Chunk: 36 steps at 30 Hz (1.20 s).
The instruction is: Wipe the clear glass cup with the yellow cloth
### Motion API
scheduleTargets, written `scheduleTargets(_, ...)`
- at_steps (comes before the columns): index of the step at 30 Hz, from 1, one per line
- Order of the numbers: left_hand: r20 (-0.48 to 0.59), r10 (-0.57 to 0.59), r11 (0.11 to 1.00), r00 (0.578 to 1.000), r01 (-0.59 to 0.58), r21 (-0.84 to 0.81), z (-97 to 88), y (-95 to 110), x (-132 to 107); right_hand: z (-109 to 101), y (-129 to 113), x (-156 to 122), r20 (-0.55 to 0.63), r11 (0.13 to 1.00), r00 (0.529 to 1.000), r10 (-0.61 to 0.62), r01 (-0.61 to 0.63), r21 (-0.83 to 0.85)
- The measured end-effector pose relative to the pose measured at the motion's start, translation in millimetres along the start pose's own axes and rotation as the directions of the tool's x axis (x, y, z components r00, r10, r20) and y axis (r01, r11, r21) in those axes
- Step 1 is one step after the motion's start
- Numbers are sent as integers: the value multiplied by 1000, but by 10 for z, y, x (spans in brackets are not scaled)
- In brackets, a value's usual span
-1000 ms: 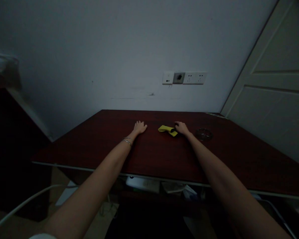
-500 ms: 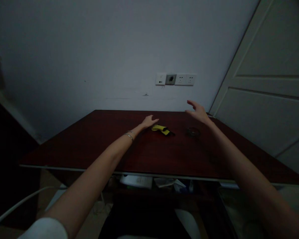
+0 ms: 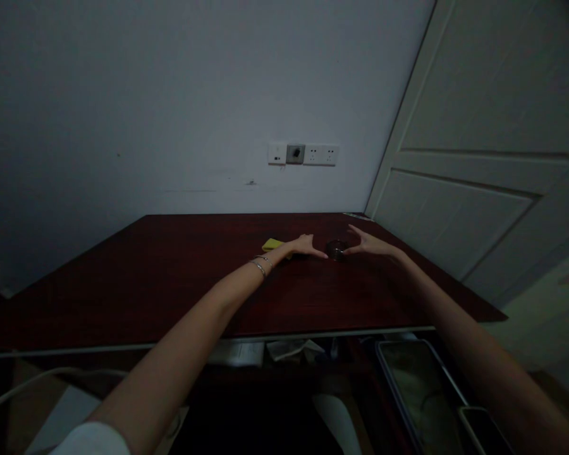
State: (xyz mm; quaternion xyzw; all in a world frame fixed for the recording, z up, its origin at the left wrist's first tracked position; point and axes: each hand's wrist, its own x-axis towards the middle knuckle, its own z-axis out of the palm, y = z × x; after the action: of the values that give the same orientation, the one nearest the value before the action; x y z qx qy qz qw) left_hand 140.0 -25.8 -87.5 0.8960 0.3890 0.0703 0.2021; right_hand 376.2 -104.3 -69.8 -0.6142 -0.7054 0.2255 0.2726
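Note:
My left hand [image 3: 306, 246], with thin bracelets on the wrist, lies stretched out flat on the dark red table [image 3: 171, 278], over the right part of a yellow cloth [image 3: 272, 244]. Its fingertips point toward a small round glass dish [image 3: 336, 249]. My right hand [image 3: 367, 243] is at the dish's right side, fingers spread and curved toward it, thumb up. Whether the fingers touch the dish is not clear in the dim light.
A white wall with a row of sockets [image 3: 303, 153] stands behind the table. A white door [image 3: 483, 164] is at the right. Under the table's front edge lie papers [image 3: 289, 349] and a dark tray [image 3: 420, 385]. A white cable [image 3: 23, 390] runs at lower left.
My right hand left the yellow cloth, rose, then came down beside the glass dish. My left hand slid right over the cloth. The view turned to the right.

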Motion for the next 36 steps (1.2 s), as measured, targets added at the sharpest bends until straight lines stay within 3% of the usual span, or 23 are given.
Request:
scheduleTargets(8, 28, 10, 999, 1000, -11, 35, 165, 194, 155, 189, 239, 66, 16, 997, 1000, 17, -18, 76)
scheduleTargets(17, -22, 61, 998, 998, -62, -8, 267, 178, 249, 361, 442, 116, -38, 992, 999, 4, 1, 130)
scheduleTargets(29, -64, 164, 973, 984, -173, -155, 355, 99, 379, 380, 404, 109, -117, 985, 992, 39, -18, 174)
scheduleTargets(36, -85, 192, 956, 978, -206, -208, 251, 39, 311, 415, 298, 155, -150, 980, 988, 17, 13, 199)
